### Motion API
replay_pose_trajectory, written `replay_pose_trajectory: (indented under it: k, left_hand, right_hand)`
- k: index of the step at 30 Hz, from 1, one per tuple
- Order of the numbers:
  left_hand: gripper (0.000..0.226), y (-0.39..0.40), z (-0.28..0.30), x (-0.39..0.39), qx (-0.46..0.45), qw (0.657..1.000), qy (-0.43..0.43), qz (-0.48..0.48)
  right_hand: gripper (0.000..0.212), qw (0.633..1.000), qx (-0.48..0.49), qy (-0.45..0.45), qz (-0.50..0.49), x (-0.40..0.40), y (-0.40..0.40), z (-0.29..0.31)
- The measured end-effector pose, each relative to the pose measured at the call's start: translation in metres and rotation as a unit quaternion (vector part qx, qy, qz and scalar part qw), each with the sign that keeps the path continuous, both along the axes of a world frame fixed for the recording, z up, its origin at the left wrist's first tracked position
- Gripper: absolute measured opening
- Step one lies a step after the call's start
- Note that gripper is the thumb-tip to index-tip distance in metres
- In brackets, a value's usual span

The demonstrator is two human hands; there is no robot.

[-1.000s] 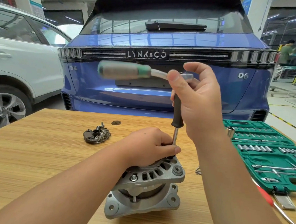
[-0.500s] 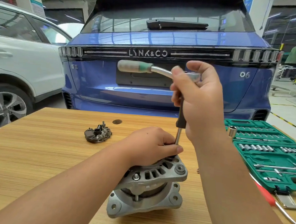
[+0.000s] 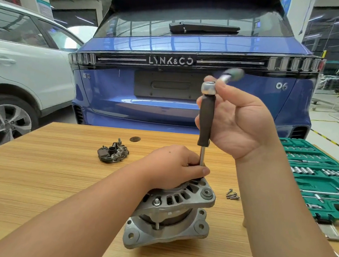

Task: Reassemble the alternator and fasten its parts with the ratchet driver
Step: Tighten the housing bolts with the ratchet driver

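Open counter [image 3: 40, 179] left of the alternator [image 3: 170, 214], bare up to the rectifier part [image 3: 112, 154] at the back. Right side tighter: loose screws [image 3: 232, 194] just beside the alternator, then the green socket case [image 3: 319, 179] along the counter edge. Upright driver [image 3: 206, 119] and both forearms block the space above.

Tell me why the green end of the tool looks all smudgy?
In the head view, the ratchet driver's handle is blurred because it is swinging in the right hand, while the alternator under the left hand looks sharp; the wide-angle lens also bends the table edge, and ceiling lights glare off the blue car.
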State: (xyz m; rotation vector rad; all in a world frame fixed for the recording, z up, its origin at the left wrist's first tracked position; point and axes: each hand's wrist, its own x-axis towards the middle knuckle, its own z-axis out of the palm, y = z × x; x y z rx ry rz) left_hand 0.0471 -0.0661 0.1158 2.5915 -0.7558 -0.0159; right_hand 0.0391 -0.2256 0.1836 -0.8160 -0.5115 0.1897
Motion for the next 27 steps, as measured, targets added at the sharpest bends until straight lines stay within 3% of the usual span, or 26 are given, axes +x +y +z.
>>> replay_pose_trajectory:
  k: [2, 4, 6, 10, 11, 14, 17, 23, 27]
  left_hand:
    - [0.042, -0.001, 0.0, 0.002, 0.002, 1.0, 0.001, -0.001]
    - [0.042, -0.001, 0.001, 0.003, 0.0, 1.0, 0.004, 0.003]
    - [0.042, 0.0, 0.001, 0.004, 0.003, 1.0, 0.006, 0.007]
    - [0.04, 0.0, 0.003, 0.004, 0.021, 1.0, 0.019, 0.002]
    - [0.039, -0.001, 0.004, 0.004, 0.026, 0.999, 0.024, -0.002]
    - [0.037, -0.001, 0.007, 0.006, 0.043, 0.998, 0.036, 0.002]
    - [0.037, -0.002, 0.009, 0.008, 0.052, 0.998, 0.047, 0.003]
    - [0.037, 0.002, 0.018, 0.008, 0.103, 0.992, 0.076, -0.019]
    - [0.026, 0.015, 0.016, 0.009, 0.106, 0.992, 0.04, -0.064]
  right_hand:
    - [0.024, 0.996, 0.034, -0.022, -0.082, 0.0, 0.001, -0.001]
    - [0.023, 0.971, -0.006, -0.098, -0.216, 0.001, 0.009, -0.006]
    - [0.025, 0.91, -0.065, -0.217, -0.346, 0.005, 0.018, -0.013]
    - [0.035, 0.796, -0.151, -0.407, -0.421, 0.012, 0.025, -0.023]
    - [0.036, 0.797, -0.166, -0.416, -0.404, 0.014, 0.023, -0.024]
    - [0.038, 0.904, -0.139, -0.33, -0.236, 0.011, 0.017, -0.024]
    - [0.043, 0.958, -0.077, -0.254, -0.105, 0.013, 0.01, -0.021]
    - [0.027, 0.959, -0.091, -0.235, -0.131, 0.008, 0.013, -0.017]
    - [0.032, 0.914, -0.136, -0.234, -0.301, 0.0, 0.019, -0.014]
